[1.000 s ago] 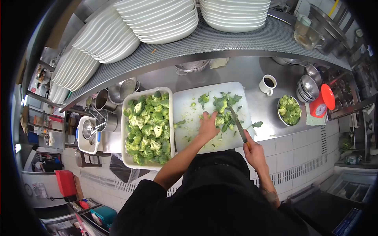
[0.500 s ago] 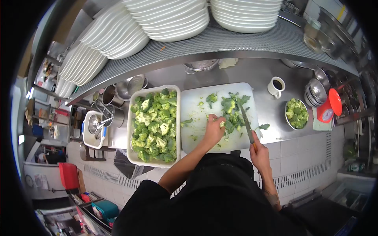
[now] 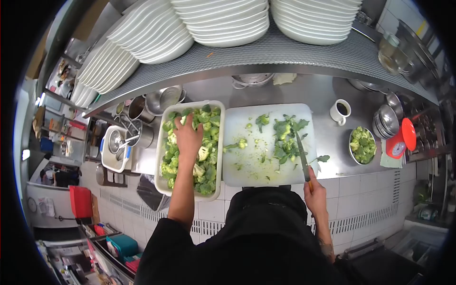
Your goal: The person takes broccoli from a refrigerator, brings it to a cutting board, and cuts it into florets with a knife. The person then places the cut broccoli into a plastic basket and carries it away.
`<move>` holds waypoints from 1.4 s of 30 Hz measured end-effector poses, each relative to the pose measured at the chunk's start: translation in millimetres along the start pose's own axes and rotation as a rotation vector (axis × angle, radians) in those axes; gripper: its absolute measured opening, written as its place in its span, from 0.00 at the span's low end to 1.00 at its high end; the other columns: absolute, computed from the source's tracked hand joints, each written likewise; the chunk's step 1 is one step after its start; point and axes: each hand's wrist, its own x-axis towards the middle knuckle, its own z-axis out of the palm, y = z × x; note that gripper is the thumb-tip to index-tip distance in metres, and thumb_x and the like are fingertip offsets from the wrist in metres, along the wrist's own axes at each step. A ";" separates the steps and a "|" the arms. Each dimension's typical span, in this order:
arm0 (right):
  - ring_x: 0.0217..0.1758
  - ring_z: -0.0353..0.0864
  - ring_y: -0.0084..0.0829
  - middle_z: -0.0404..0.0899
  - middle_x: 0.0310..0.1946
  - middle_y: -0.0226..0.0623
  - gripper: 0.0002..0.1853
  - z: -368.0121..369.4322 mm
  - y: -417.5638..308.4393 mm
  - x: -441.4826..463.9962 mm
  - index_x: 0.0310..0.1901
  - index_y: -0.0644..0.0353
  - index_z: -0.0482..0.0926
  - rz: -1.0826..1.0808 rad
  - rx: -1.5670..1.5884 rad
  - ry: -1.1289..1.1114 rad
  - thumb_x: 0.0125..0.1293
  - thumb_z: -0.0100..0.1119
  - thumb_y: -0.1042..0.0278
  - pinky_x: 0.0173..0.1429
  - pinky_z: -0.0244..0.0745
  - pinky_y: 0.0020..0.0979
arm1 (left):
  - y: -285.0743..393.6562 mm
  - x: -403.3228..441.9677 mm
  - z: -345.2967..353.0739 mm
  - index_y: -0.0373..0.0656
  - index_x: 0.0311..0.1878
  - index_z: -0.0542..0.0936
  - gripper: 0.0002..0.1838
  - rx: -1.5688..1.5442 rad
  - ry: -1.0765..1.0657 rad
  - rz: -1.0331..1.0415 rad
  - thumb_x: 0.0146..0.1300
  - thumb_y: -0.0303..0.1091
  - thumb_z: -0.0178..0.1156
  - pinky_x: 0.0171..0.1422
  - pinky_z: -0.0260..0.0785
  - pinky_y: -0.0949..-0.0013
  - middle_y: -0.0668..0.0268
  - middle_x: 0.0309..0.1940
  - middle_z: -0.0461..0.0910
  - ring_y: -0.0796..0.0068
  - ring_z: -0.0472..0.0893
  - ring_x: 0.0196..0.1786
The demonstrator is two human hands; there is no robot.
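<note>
My left hand [image 3: 189, 140] reaches into the cream plastic basket [image 3: 219, 166] heaped with broccoli florets [image 3: 204, 183]. Its fingers are spread over the pile; what lies under the palm is hidden. My right hand [image 3: 315, 195] is closed round the handle of a knife [image 3: 302, 156], whose blade points away from me over the right part of the white cutting board [image 3: 256, 173]. Beside the blade lies a bunch of broccoli leaves and trimmings [image 3: 285, 142]. A small leafy piece [image 3: 261, 121] and a floret with its stem [image 3: 241, 143] rest farther left on the board, among green crumbs.
A bowl of broccoli [image 3: 362, 146], a white cup of dark liquid [image 3: 340, 112] and a red scale [image 3: 401, 137] stand at the right. Above the counter, a metal shelf [image 3: 285, 54] carries stacked white plates [image 3: 223, 23]. Metal pots [image 3: 142, 107] and a white tub [image 3: 111, 161] are at the left.
My left hand has moved left from the cutting board into the basket, and its fingers have spread. A floret with its stem now lies on the board's left side. My right hand still holds the knife.
</note>
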 end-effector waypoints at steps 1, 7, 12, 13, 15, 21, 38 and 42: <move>0.28 0.80 0.51 0.78 0.26 0.55 0.33 1.4 3.8 -0.5 0.75 0.46 0.65 0.005 -0.001 0.012 0.69 0.55 0.75 0.39 0.77 0.41 | 8.1 -2.7 -5.4 0.39 0.59 0.79 0.23 -0.037 -0.013 0.005 0.60 0.35 0.68 0.59 0.74 0.48 0.41 0.59 0.70 0.42 0.75 0.58; 0.28 0.81 0.52 0.78 0.25 0.55 0.32 0.7 -0.6 -3.4 0.75 0.47 0.67 0.029 0.021 0.018 0.68 0.56 0.75 0.39 0.77 0.42 | 67.2 -50.7 80.7 0.38 0.56 0.79 0.20 -0.190 -0.588 0.200 0.59 0.30 0.65 0.58 0.74 0.47 0.43 0.51 0.76 0.38 0.77 0.54; 0.28 0.81 0.54 0.78 0.26 0.56 0.32 -1.5 9.4 -5.8 0.74 0.48 0.67 -0.032 -0.004 0.080 0.68 0.57 0.75 0.39 0.76 0.45 | 62.0 -55.7 138.7 0.37 0.55 0.79 0.22 -0.181 -0.516 0.307 0.54 0.26 0.65 0.58 0.74 0.47 0.44 0.50 0.76 0.38 0.77 0.53; 0.29 0.81 0.54 0.78 0.26 0.56 0.32 -2.0 11.4 -10.5 0.74 0.49 0.67 -0.054 -0.015 0.094 0.67 0.57 0.75 0.39 0.76 0.46 | 69.2 -59.1 127.7 0.37 0.54 0.79 0.23 -0.256 -0.477 0.316 0.52 0.25 0.65 0.58 0.73 0.47 0.44 0.50 0.76 0.38 0.77 0.53; 0.29 0.81 0.55 0.78 0.26 0.56 0.32 -2.6 15.1 -13.5 0.74 0.49 0.67 -0.022 -0.006 0.097 0.67 0.57 0.75 0.39 0.75 0.46 | 96.9 -66.7 109.9 0.37 0.57 0.78 0.26 -0.352 -0.472 0.299 0.51 0.23 0.64 0.59 0.73 0.48 0.44 0.51 0.75 0.40 0.77 0.51; 0.28 0.80 0.53 0.78 0.25 0.55 0.32 1.0 25.3 -11.8 0.74 0.50 0.67 -0.033 -0.050 0.090 0.67 0.55 0.76 0.38 0.75 0.45 | 143.9 -128.5 158.7 0.43 0.61 0.78 0.31 -0.458 -0.669 0.524 0.48 0.22 0.64 0.63 0.72 0.50 0.46 0.56 0.73 0.40 0.76 0.55; 0.22 0.68 0.30 0.73 0.21 0.42 0.33 5.1 29.8 -1.5 0.76 0.43 0.65 -0.008 -0.010 0.055 0.69 0.54 0.76 0.32 0.70 0.31 | -57.0 34.5 53.8 0.49 0.73 0.68 0.39 0.124 -0.305 -0.003 0.62 0.55 0.64 0.76 0.50 0.30 0.49 0.75 0.62 0.46 0.56 0.79; 0.32 0.81 0.55 0.80 0.29 0.56 0.32 -5.3 29.0 -2.5 0.74 0.47 0.68 -0.045 0.011 0.039 0.67 0.57 0.74 0.40 0.76 0.46 | -33.0 21.7 72.2 0.45 0.75 0.65 0.42 0.242 -0.023 0.046 0.62 0.55 0.64 0.76 0.47 0.29 0.48 0.77 0.58 0.45 0.53 0.80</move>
